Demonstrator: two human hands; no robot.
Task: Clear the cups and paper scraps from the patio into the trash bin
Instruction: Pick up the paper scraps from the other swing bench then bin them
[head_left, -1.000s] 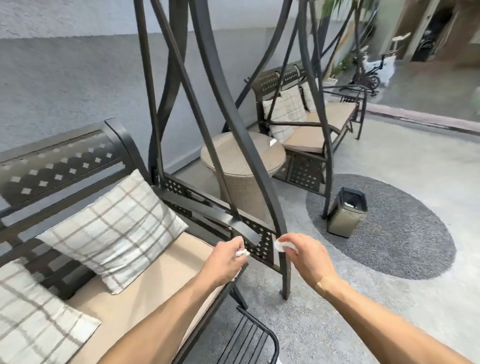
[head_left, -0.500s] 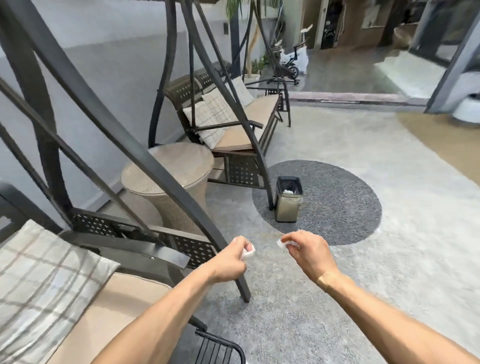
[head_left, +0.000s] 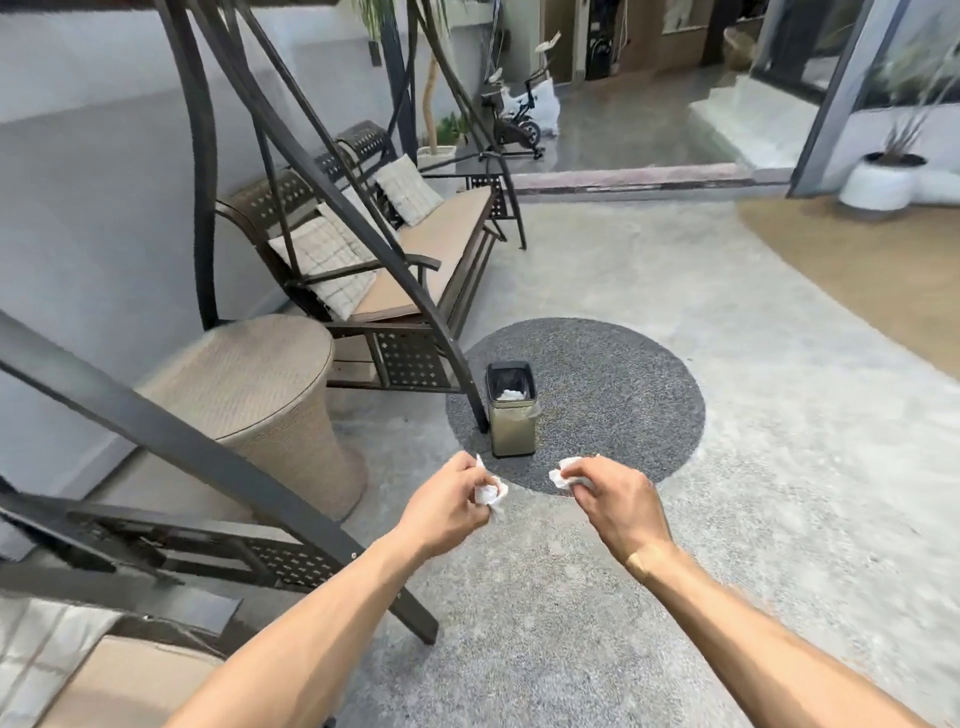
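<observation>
My left hand (head_left: 447, 506) grips a crumpled white paper scrap (head_left: 488, 493), fingers curled round it. My right hand (head_left: 621, 506) pinches a second white paper scrap (head_left: 563, 475). Both hands are held out over the concrete floor, just short of a round dark rug (head_left: 613, 395). A small square metal trash bin (head_left: 511, 413) with a black rim stands on the rug's left side, beyond my hands. White paper lies inside the bin. No cup shows in this view.
A woven round side table (head_left: 249, 379) stands to the left of the bin. Dark swing-bench frame bars (head_left: 218, 462) cross the left foreground. A second swing bench (head_left: 415, 260) with checked cushions stands behind the bin. A white planter (head_left: 880, 182) sits at far right.
The view has swung right and forward, away from the near bench. Both hands, still holding their scraps, are now closer to the trash bin, which looks nearer and more central.
</observation>
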